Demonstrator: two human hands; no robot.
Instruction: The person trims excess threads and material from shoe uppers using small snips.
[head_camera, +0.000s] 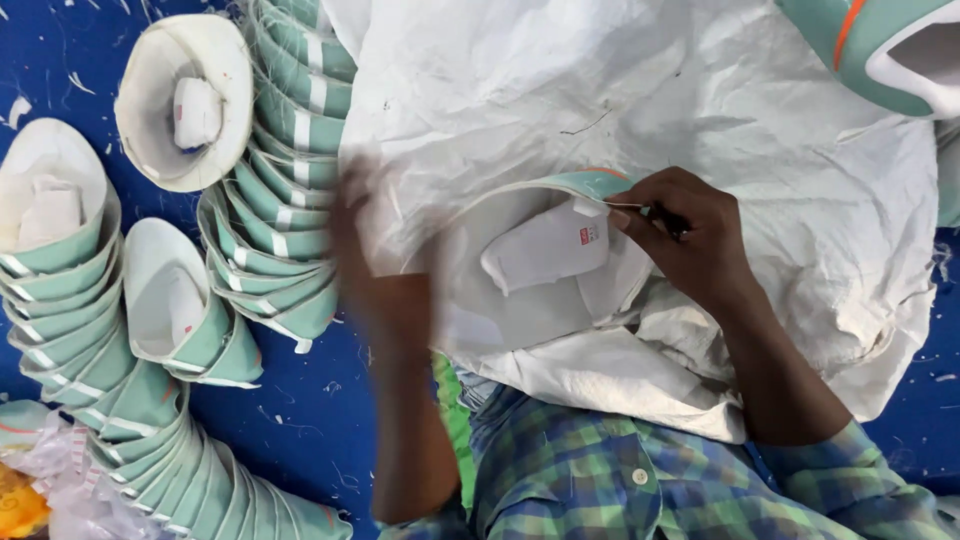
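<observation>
A white and teal shoe upper (540, 255) with a white tongue lies on a white woven sack (640, 100) over my lap. My right hand (690, 235) pinches a small dark tool at the upper's teal rim, fingers closed on it. My left hand (375, 260) is blurred by motion at the upper's left side; whether it grips the upper cannot be told.
Nested rows of teal and white shoe uppers (290, 170) curve across the blue floor (300, 410) at left, and one white upper (185, 100) lies open on top. Another teal piece (880, 50) sits at top right. Clear plastic wrap (50, 480) lies at bottom left.
</observation>
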